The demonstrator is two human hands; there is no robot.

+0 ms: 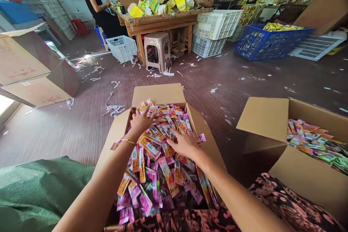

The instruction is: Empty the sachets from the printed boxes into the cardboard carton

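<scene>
An open cardboard box (159, 94) stands on the floor in front of me, heaped with several pink, orange and purple sachets (160, 166). My left hand (140, 121) rests on the pile near the box's far left side, fingers curled into the sachets, a thin gold bracelet on the wrist. My right hand (185, 142) lies flat on the pile at the middle right, fingers spread over the sachets. Neither hand clearly lifts a sachet.
A second open box (265, 119) with mixed sachets stands at the right. Green cloth (40, 188) lies at the lower left, folded cartons (29, 69) at the left. Beyond are a plastic stool (157, 50), a wooden table (163, 21), white and blue crates (261, 43), and seated people.
</scene>
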